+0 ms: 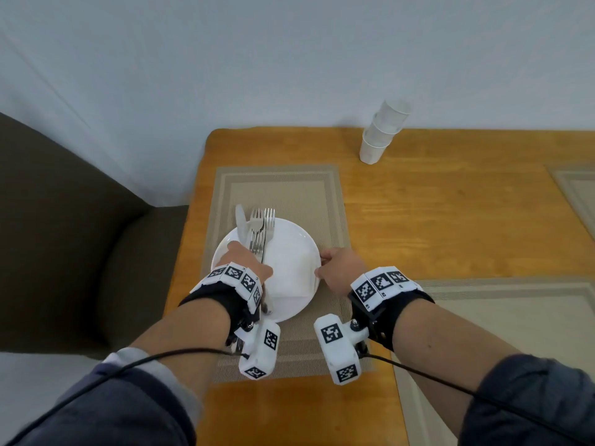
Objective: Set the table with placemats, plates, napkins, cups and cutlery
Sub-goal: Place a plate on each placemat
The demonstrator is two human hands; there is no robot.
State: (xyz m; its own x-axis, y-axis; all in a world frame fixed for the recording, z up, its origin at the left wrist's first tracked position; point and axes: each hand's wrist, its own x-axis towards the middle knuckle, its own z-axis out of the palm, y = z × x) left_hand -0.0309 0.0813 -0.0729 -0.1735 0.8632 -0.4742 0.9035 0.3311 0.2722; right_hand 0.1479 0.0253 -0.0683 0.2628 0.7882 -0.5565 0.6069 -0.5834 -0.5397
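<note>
left hand [246, 262] hides cutlery [259, 231] handles over plate [289, 239].

Dark blue sleeves [106, 410]; black wrist straps [222, 304]; white tag-marked blocks [260, 352]; black cables [154, 357].

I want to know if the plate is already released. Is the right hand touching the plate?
Touching. The head view shows the right hand with its fingertips pinching the plate at its right rim, no gap visible.

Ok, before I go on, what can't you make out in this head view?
- Cutlery handles: hidden under the left hand.
- Right hand fingertips: curled over the plate rim, so contact with the napkin is unclear.
- Far-right placemat: cut off by the frame edge.
</note>
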